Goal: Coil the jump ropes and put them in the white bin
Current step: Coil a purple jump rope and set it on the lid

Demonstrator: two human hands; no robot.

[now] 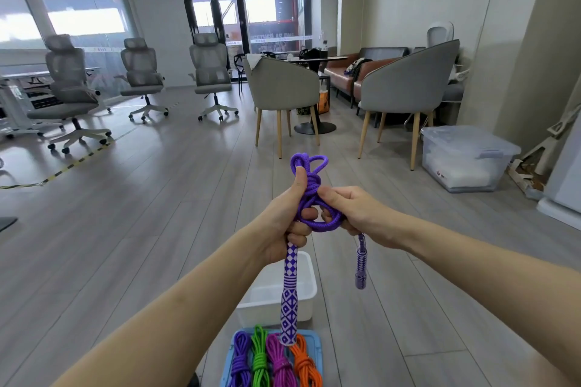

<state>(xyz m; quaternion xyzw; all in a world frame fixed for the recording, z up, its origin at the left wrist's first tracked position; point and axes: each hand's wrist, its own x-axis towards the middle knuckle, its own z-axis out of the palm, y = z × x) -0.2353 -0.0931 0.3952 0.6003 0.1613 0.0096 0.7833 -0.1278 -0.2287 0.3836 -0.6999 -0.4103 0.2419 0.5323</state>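
Grey plank floor (157,229): white bin (301,295), blue tray (317,352), clear lidded box (465,160), chairs.

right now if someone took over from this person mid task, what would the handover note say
Left hand: gripping the purple rope bundle and one patterned handle.
Right hand: pinching a loop of the same rope; the second handle dangles below it.
White bin: on the floor below the hands, looks empty.
Four coiled ropes (purple, green, magenta, orange) lie in a blue tray nearer the person.
Done: purple rope mostly wrapped.
Left: finish the wrap, drop it in the bin, probably move the others too.
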